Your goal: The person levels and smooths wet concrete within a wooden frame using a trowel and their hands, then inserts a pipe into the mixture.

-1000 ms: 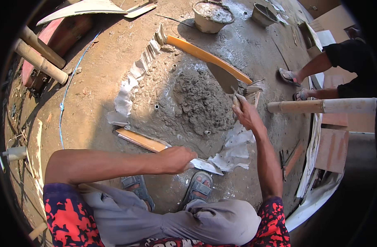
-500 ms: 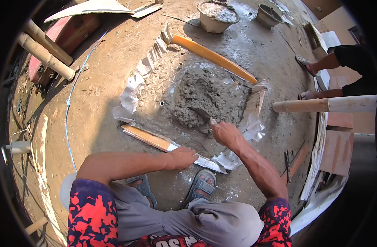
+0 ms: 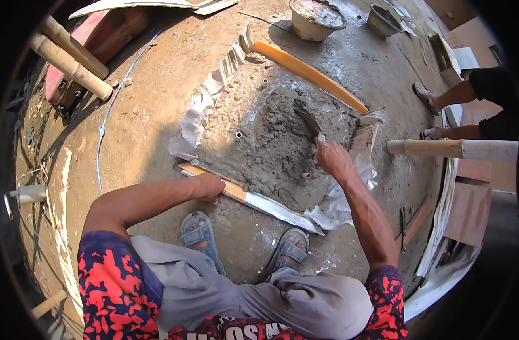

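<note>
My right hand [image 3: 334, 157] is closed round the handle of a trowel [image 3: 309, 121], whose dark blade lies against a heap of wet grey mortar [image 3: 279, 127]. The mortar sits inside a low frame with wrinkled whitish sheeting [image 3: 217, 79] along its left and right sides. My left hand [image 3: 209, 186] is curled over the near board [image 3: 234, 191], which is orange with a white right-hand part. Its fingertips are partly hidden. An orange board [image 3: 310, 72] borders the far side. Short pipe ends [image 3: 238, 135] poke up through the mortar.
A mortar-filled bucket [image 3: 316, 21] and a dark bucket [image 3: 383, 21] stand at the back. Bamboo poles [image 3: 72, 67] jut in at the left, another pole [image 3: 452, 148] at the right. A blue rope [image 3: 102, 130] crosses the ground. Another person's feet [image 3: 427, 99] are at the right.
My left hand has slid leftward along the near board. My right hand has pushed the trowel farther away and right, and more mortar lies spread toward the near board.
</note>
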`<action>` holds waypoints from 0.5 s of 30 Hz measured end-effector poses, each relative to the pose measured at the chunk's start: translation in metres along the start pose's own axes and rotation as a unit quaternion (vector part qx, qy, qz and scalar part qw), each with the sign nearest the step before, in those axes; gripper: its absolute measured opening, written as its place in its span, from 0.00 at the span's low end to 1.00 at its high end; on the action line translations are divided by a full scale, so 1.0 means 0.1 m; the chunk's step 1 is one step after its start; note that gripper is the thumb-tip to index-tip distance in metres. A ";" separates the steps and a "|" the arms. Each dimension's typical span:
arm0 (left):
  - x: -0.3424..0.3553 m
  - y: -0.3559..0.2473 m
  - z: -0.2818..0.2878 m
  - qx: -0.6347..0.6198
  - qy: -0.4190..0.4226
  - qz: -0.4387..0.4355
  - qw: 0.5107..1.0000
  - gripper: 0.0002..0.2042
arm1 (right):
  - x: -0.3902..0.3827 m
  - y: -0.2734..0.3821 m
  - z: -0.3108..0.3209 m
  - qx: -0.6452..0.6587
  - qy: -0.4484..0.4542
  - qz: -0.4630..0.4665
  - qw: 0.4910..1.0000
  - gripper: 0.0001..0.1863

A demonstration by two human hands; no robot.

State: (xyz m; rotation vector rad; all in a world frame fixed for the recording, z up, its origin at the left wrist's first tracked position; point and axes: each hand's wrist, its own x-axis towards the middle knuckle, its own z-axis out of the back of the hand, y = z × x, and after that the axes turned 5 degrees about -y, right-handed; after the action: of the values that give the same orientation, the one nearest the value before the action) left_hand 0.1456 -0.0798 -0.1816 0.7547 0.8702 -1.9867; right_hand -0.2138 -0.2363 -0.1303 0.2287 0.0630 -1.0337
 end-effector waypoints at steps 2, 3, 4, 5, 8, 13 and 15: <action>0.01 0.08 -0.19 -0.015 -0.040 0.001 0.999 0.18 | -0.19 0.40 0.10 0.006 0.045 0.006 0.999 0.20; 0.02 0.10 -0.22 -0.016 -0.060 0.000 0.998 0.15 | -0.29 0.56 0.14 0.014 0.066 0.007 0.998 0.20; 0.03 0.11 -0.20 -0.015 -0.054 -0.001 0.998 0.15 | -0.41 0.66 0.09 0.010 0.058 0.019 0.998 0.20; 0.05 0.10 -0.16 -0.013 -0.049 -0.003 0.999 0.15 | -0.52 0.71 0.08 0.003 0.049 0.028 0.998 0.19; 0.00 0.14 -0.13 -0.008 -0.039 0.007 0.999 0.15 | -0.60 0.86 0.29 -0.001 0.137 0.066 0.988 0.16; -0.02 0.15 -0.08 -0.003 -0.042 0.004 0.999 0.16 | 0.10 0.51 0.71 0.002 -0.021 -0.006 1.000 0.14; 0.08 0.09 0.01 0.003 -0.051 -0.021 0.998 0.15 | 0.50 0.04 0.45 -0.053 -0.011 0.006 0.999 0.15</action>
State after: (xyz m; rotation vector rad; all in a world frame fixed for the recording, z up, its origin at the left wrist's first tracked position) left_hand 0.1497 -0.0882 -0.1897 0.6361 0.8265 -2.0461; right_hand -0.1874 -0.2861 -0.0938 0.1209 0.0952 -1.0181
